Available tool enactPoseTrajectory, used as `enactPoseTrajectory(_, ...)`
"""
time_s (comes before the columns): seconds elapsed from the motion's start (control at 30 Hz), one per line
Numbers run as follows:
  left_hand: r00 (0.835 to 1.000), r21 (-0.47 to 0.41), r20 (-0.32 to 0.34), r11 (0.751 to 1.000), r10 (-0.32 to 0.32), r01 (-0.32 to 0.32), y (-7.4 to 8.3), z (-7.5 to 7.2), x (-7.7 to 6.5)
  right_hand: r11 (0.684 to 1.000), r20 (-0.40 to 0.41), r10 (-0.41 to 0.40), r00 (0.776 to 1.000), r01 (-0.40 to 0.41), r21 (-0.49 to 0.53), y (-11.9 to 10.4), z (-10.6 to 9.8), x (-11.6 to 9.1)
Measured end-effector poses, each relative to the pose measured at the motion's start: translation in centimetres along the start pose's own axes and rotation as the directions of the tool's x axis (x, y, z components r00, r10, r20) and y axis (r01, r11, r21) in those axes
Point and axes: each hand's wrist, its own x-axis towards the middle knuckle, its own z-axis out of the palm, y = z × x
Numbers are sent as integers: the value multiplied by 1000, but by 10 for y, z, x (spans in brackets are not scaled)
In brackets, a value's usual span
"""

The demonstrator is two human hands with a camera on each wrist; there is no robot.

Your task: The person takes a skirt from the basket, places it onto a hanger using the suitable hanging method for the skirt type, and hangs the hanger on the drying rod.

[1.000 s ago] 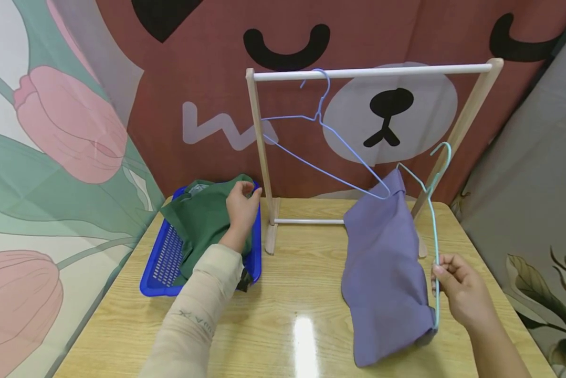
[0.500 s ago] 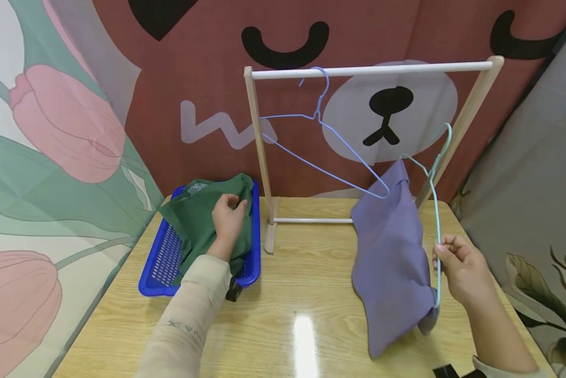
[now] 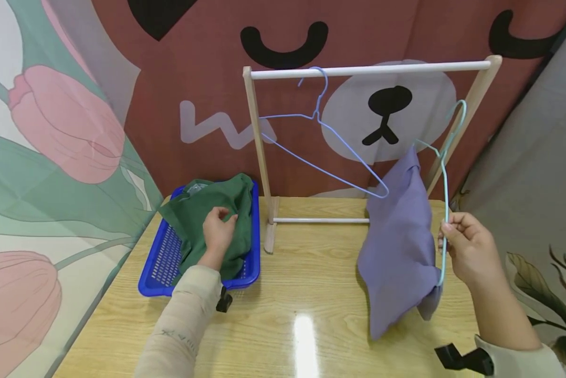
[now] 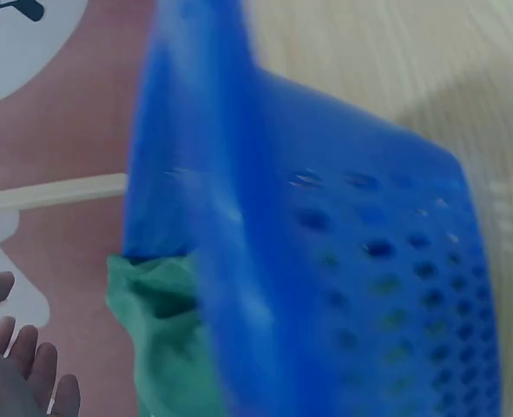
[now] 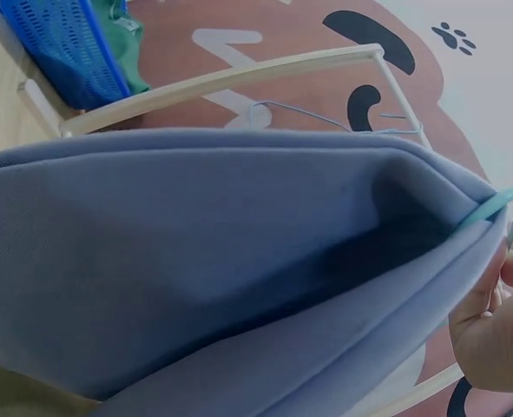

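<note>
On the right of the head view, my right hand [image 3: 472,247] pinches the side of a light turquoise hanger [image 3: 446,184]. A purple garment [image 3: 398,252] hangs from that hanger. Seen from the right wrist, the purple garment [image 5: 195,226] gapes at its edge, and the hanger's end [image 5: 490,207] shows at its corner beside my hand [image 5: 495,347]. My left hand [image 3: 218,231] is over green fabric [image 3: 193,210] in a blue basket [image 3: 256,231], holding nothing visible. In the left wrist view its fingers [image 4: 41,373] are loosely spread, with the basket [image 4: 239,217] close to the camera.
A rack with a white top bar [image 3: 382,69] and wooden posts [image 3: 259,147] stands at the back of the wooden table [image 3: 311,294]. A periwinkle hanger [image 3: 351,149] hangs bare from its bar. Printed fabric [image 3: 207,63] covers the wall behind.
My right hand has raised the turquoise hanger and purple garment, moving them slightly right and toward the rack. My left hand has drawn back toward me and left over the basket.
</note>
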Motion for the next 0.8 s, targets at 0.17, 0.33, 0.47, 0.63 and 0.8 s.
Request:
enactPoseTrajectory(0.17,997,74,70,997,-27,22,-14,-7,-2,1000,-16,-11,1000,11,26,-6,2,9)
enactPoseTrajectory(0.33,988,146,155,989,-24,1,-25,-11,-4,998,-33,-22,999,24,61,-12,4,16)
enactPoseTrajectory(0.47,977,204,210,979,-18,-26,-33,-13,-6,996,-44,-22,999,25,80,-15,5,22)
enactPoseTrajectory(0.63,953,271,298,962,-60,-24,-41,-16,-10,993,-65,-14,998,22,118,-19,7,30)
enactPoseTrajectory(0.8,922,340,368,940,-119,-14,-46,-19,-12,984,-84,-21,996,35,176,-22,12,38)
